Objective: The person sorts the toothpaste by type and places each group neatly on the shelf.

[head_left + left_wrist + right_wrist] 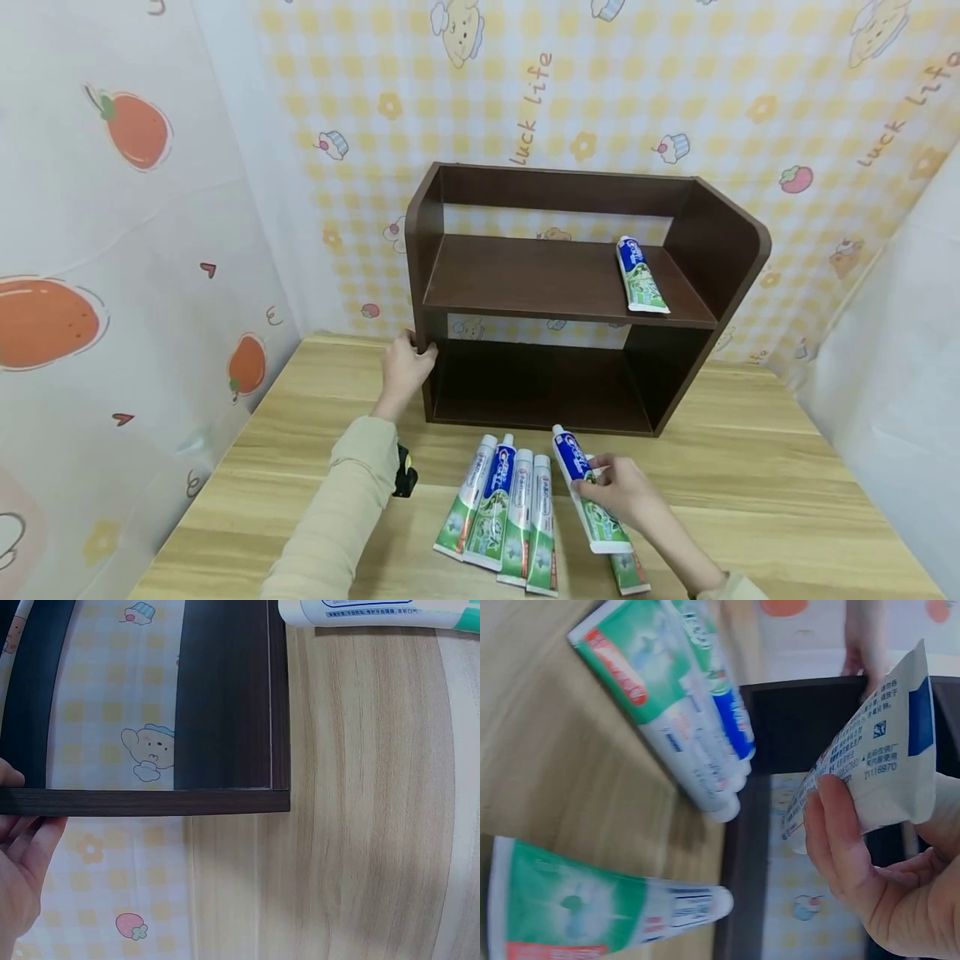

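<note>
My left hand (407, 367) grips the left side panel of a dark brown two-tier shelf (525, 429), thumb on the inner face and fingers outside, as the left wrist view shows. In my right hand (622, 492) is a blue, white and green toothpaste tube (588, 492), pinched between thumb and fingers, its cap toward the shelf. The right wrist view shows the printed back of this tube (889, 750) lifted off the table. Beneath it lies a white and green tube (628, 573), partly hidden. Another blue and green tube (641, 279) lies on the upper shelf board at the right.
Several toothpaste tubes (517, 525) lie side by side on the wooden table (750, 483) in front of the shelf, caps toward it. A black object (406, 472) shows beside the left sleeve. Patterned cloth walls (360, 167) stand behind and at the sides.
</note>
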Demonstrator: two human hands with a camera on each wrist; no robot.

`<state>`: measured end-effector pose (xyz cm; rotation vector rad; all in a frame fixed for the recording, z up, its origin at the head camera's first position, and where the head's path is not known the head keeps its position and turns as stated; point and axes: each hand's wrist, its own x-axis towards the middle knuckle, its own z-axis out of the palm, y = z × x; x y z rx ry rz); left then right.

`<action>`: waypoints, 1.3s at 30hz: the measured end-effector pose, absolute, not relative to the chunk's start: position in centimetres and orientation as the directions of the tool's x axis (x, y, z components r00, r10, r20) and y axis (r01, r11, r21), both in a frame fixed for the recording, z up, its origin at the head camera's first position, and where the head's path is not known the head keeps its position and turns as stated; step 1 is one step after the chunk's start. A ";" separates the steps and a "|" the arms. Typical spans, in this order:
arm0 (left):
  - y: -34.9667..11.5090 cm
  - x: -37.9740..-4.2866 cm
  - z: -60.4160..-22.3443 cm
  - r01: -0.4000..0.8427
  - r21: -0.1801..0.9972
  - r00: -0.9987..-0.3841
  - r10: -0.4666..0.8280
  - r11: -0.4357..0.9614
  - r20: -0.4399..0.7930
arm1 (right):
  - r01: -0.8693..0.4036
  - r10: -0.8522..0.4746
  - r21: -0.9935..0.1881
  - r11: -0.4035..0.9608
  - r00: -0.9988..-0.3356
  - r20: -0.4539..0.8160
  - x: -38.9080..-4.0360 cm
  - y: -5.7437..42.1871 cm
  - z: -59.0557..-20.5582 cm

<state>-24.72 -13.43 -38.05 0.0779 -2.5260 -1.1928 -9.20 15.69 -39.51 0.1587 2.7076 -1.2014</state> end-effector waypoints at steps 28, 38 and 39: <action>-13.4 -24.5 -37.8 0.075 0.747 -0.947 -0.188 0.660 0.261 | -0.119 -0.116 -0.713 0.691 -0.992 0.053 -10.4 16.3 -27.4; -13.3 -24.6 -37.8 0.090 0.752 -0.942 -0.191 0.653 0.278 | -0.155 -0.090 -0.652 0.742 -0.987 0.133 -12.8 15.8 -24.5; -13.3 -24.6 -37.9 0.091 0.751 -0.941 -0.190 0.654 0.280 | -0.152 -0.084 -0.643 0.750 -0.987 0.135 -13.1 15.7 -24.3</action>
